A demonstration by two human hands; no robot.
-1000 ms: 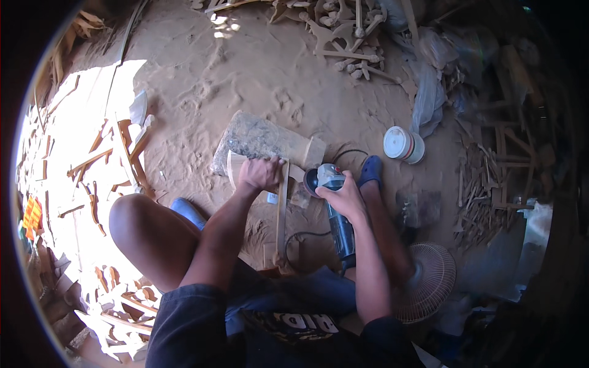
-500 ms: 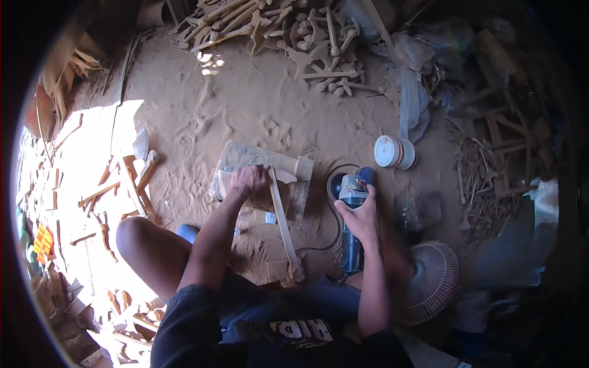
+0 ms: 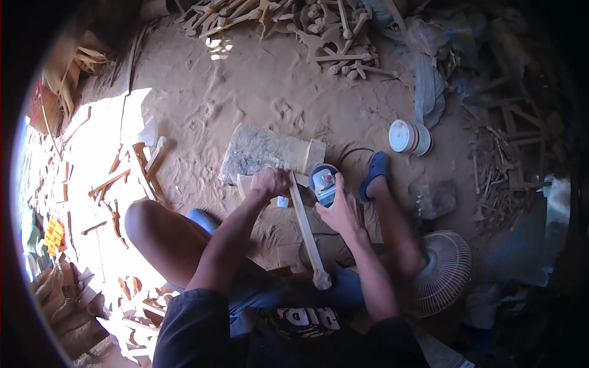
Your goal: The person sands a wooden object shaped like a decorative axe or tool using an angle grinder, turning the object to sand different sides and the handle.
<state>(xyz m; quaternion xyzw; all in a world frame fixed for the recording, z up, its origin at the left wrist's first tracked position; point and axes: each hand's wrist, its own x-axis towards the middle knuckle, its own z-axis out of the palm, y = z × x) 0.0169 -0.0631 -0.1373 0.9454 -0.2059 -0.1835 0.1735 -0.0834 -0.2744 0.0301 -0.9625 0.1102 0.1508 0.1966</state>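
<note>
My left hand (image 3: 270, 184) is closed around the upper end of a long, pale wooden leg piece (image 3: 305, 230) with a carved, knobby foot. That foot points toward me and lies by my lap. In my right hand (image 3: 345, 213) is an angle grinder (image 3: 324, 184) with a teal-grey body. The grinder's round disc end is tilted up, just right of the wooden piece, and seems apart from it. Beyond my left hand lies a worn, dusty block (image 3: 254, 153) on the ground. A small white-and-blue object (image 3: 282, 202) sits below the block.
A white bucket (image 3: 403, 136) stands to the right, past my sandalled foot. A round fan guard (image 3: 445, 273) is near my right leg. Carved wooden legs (image 3: 343, 37) are heaped at the far side. More wooden pieces (image 3: 110, 184) lie in the sunlit left area. A dark cord (image 3: 356, 151) curves behind the grinder.
My right hand has lifted the grinder and brought it left, close to the wooden piece. My left hand has drawn the wooden piece off the block toward me. The whole view has shifted slightly.
</note>
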